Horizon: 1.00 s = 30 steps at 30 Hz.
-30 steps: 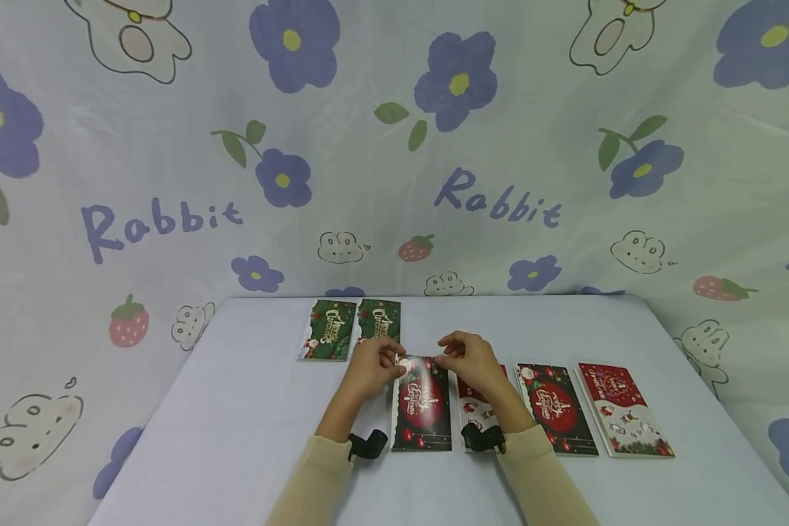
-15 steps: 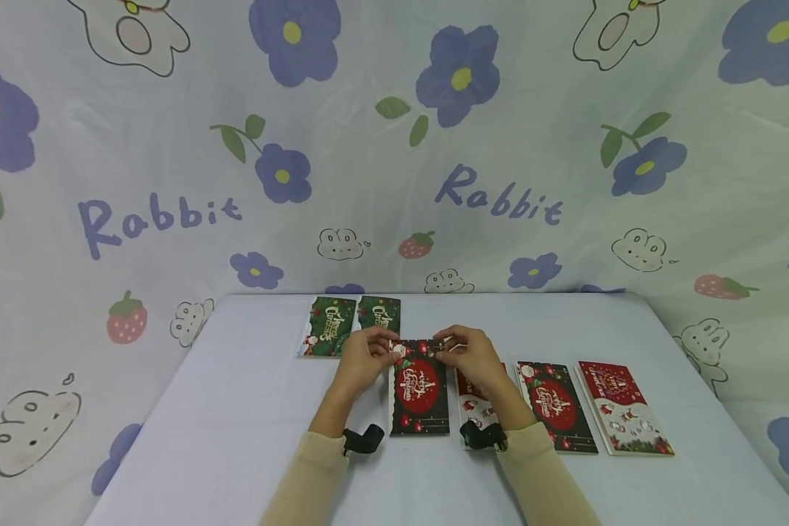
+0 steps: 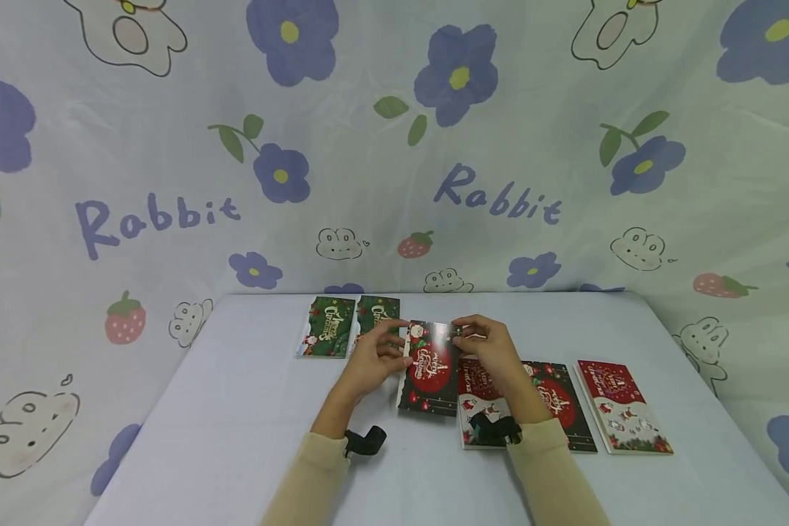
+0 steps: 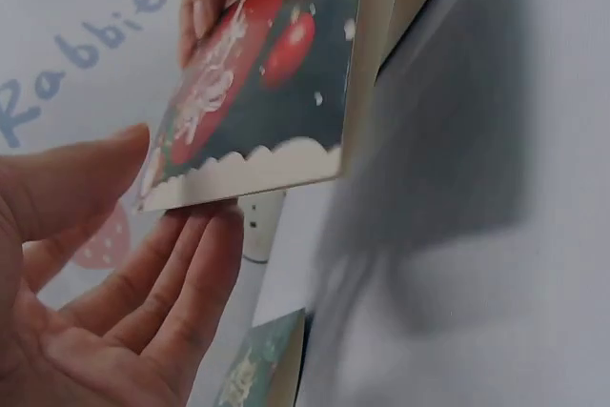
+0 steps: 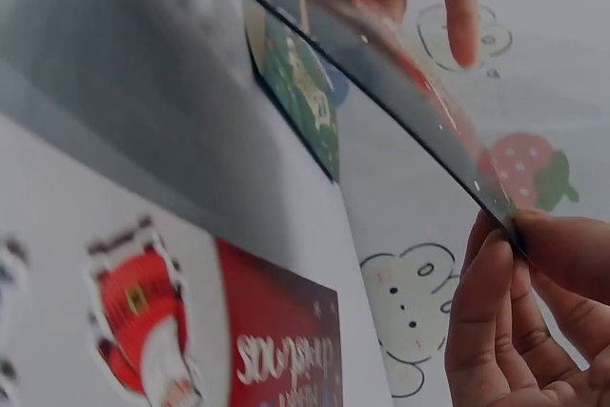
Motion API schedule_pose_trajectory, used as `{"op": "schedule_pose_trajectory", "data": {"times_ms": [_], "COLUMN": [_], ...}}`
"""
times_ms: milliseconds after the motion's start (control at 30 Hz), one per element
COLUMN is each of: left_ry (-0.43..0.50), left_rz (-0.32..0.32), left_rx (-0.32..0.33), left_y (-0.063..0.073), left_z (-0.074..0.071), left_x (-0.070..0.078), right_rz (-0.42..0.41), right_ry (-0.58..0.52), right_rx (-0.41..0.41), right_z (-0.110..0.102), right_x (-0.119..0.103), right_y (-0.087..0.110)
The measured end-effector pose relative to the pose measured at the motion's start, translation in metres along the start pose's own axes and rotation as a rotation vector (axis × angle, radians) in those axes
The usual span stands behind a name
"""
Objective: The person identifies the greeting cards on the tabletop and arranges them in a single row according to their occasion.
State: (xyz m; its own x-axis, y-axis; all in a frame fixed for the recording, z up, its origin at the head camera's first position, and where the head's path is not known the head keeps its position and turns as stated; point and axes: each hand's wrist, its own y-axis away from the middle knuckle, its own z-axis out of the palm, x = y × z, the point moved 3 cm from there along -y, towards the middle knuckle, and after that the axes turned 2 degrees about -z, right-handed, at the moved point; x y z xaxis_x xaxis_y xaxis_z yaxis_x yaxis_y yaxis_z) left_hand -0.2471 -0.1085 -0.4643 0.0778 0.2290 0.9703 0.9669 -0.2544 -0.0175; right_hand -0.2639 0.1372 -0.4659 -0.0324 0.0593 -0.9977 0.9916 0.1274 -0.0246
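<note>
A black Christmas card with a red circle and white lettering is held tilted above the table. In the right wrist view my right hand pinches one corner between thumb and fingers. At the card's left edge is my left hand. Its fairly straight fingers meet the scalloped white border from behind, while the thumb stands apart from them beside the corner. Below my right hand lies a red-and-white Christmas card, partly covered by my wrist.
Two green Christmas cards lie at the back left, one partly behind my left hand. Another black-and-red card and a red-and-white card lie on the right of the white table. A patterned cloth hangs behind.
The black card has come up off the table and shifted right, tilting, with both hands moving along. My left thumb and fingers look looser on it. The other cards stay where they were.
</note>
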Motion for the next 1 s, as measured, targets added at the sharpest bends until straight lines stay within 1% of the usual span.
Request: {"op": "schedule_pose_trajectory", "data": {"times_ms": [100, 167, 267, 400, 600, 800, 1000], "left_ry": [-0.015, -0.028, -0.031, -0.018, -0.025, 0.049, 0.084], "left_rz": [0.004, 0.006, 0.012, 0.026, 0.030, 0.005, 0.008], "left_rx": [-0.051, -0.073, -0.087, -0.087, -0.058, 0.011, 0.067], "left_y": [0.000, 0.000, 0.001, 0.001, 0.000, 0.000, 0.000], "left_z": [0.004, 0.006, 0.008, 0.011, 0.010, 0.001, -0.007], "left_x": [0.002, 0.002, 0.002, 0.002, 0.002, 0.001, 0.003], "right_rz": [0.002, 0.003, 0.001, 0.008, 0.018, -0.040, -0.084], "right_ry": [-0.005, -0.013, -0.031, -0.056, -0.069, -0.083, -0.093], "right_rx": [0.032, 0.049, 0.063, 0.055, 0.027, -0.050, -0.134], "right_z": [-0.007, -0.010, -0.012, -0.012, -0.011, -0.005, 0.004], "right_x": [0.001, 0.001, 0.000, 0.001, 0.003, -0.001, -0.004], "right_y": [-0.001, -0.001, -0.001, -0.002, -0.004, -0.003, -0.001]}}
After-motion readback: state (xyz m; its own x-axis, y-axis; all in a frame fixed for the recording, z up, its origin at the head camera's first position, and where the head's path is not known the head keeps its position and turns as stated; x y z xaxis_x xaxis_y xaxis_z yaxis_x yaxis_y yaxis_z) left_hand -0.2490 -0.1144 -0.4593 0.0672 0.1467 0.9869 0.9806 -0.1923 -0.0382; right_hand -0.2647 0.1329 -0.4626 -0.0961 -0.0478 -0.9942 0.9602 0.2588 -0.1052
